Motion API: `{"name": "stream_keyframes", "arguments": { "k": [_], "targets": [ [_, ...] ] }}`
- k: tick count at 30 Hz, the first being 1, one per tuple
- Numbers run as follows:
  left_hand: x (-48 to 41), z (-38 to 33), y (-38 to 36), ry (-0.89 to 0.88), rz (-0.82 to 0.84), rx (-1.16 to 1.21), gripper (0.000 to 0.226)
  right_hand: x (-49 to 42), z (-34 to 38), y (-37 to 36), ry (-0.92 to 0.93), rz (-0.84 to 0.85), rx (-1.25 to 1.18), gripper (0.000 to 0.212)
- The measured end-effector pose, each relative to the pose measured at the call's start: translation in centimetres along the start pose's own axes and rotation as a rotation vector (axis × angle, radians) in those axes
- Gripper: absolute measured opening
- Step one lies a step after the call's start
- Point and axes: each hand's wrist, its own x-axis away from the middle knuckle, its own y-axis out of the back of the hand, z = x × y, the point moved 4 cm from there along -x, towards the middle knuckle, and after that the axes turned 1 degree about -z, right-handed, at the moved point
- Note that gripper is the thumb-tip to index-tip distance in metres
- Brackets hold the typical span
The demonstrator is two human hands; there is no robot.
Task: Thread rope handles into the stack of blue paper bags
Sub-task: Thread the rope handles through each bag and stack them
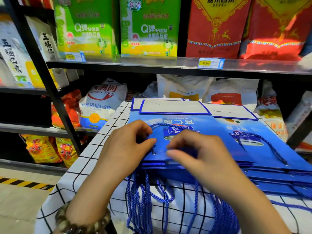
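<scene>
**A:** Two piles of bags, is it? Start with the big things.

**B:** Yes. The table point(94, 144), under a checked cloth, fills the near half of the view, with shop shelving point(152, 64) behind it. On it lies the stack of blue paper bags point(211, 125), folded flat with their mouths toward the person. A second pile point(263, 132) overlaps it on the right.

**A:** And the ropes?

**B:** A bundle of loose ropes point(140, 200) hangs over the table's near edge, just below the stack.

**A:** The hands?

**B:** Both are over the top bag's near edge. The left hand point(125, 146) has its fingers curled, with thumb and forefinger pinching the rope handle point(168, 125) that loops across the bag's face. The right hand point(199, 152) is curled too, thumb and forefinger close together at the rim. Blur hides whether they hold a rope end or the paper, so I cannot tell.

**A:** Smallest thing?

**B:** An eyelet point(154, 153) just below the left fingertips. The rope seems to run into it.

**A:** How will it all handle?

**B:** My judgement is that the bags are light, stiff and glossy. They will probably slide on one another and crease under hard pressure, so hold one flat beside the eyelet. The rope is soft and limp. Pinch it right at the tip, or it will buckle instead of passing through the hole.
</scene>
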Motion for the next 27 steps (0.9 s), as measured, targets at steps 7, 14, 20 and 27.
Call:
{"name": "stream_keyframes", "arguments": {
  "k": [7, 14, 20, 27],
  "targets": [
    [1.1, 0.5, 0.7, 0.11, 0.057, -0.283, 0.038, -0.2, -7.1, 7.8, -0.554, -0.256, 0.498, 0.031],
    [1.3, -0.2, 1.0, 0.058, -0.04, -0.091, 0.019, -0.4, -8.7, 7.9, -0.57, -0.205, 0.382, 0.035],
    [1.0, -4.2, -0.5, -0.149, -0.1, 0.014, 0.015, 0.3, -7.9, 13.0, -0.367, -0.467, 0.308, 0.016],
    [-0.1, -11.2, -7.4, -0.346, 0.012, -0.09, 0.043, 4.0, -11.5, 21.9, -0.364, -0.617, 0.322, 0.011]
  ]
}}
